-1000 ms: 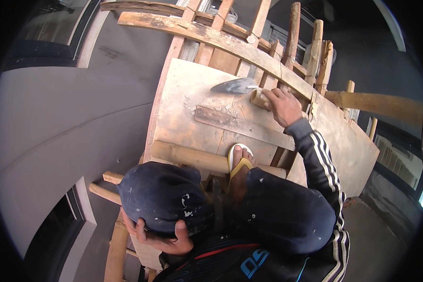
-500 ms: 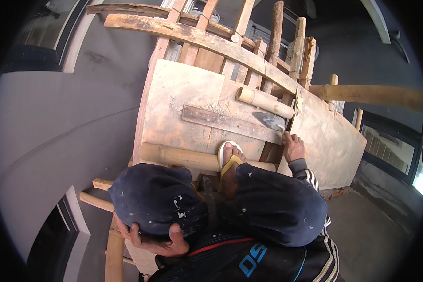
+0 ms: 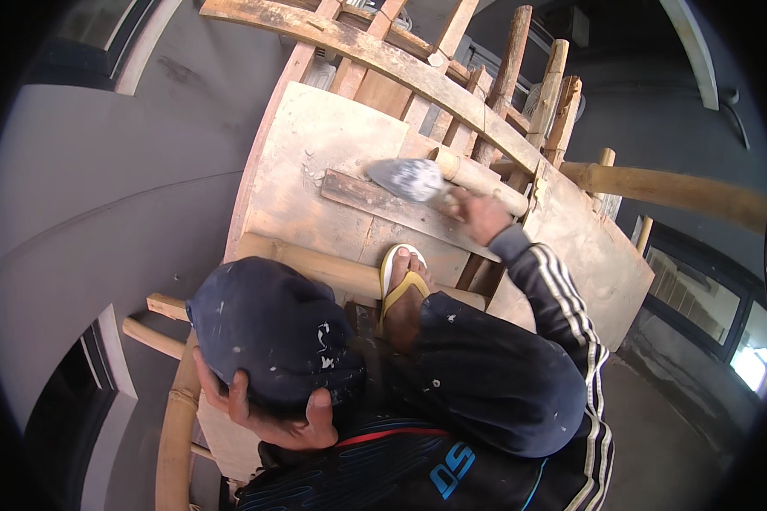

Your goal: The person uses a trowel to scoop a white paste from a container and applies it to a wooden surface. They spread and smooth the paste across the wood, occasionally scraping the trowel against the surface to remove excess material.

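Trowel (image 3: 407, 179) (blade a bit blurred) is upper ctr of frame, long axis running left & slightly up from R hand (image 3: 484, 216), the nearer one, fingers curled round its handle; L hand (image 3: 294, 427), lower left, fingers spread on knee (image 3: 268, 328).

Hands number two, one left hand (image 3: 285, 433) and one right hand (image 3: 483, 219); the count further gives one trowel (image 3: 407, 180), one foot (image 3: 405, 322), one sandal (image 3: 389, 272), two trouser legs (image 3: 268, 324) and one striped sleeve (image 3: 556, 285). One loose dark plank (image 3: 392, 207) is recorded, with plywood sheets (image 3: 584, 255) at least two and bamboo poles (image 3: 490, 187) at least four. Uprights (image 3: 510, 77) in the rack (image 3: 383, 66) come to at least six, the exact figure hidden by overlap, and windows (image 3: 694, 294) in view are three.
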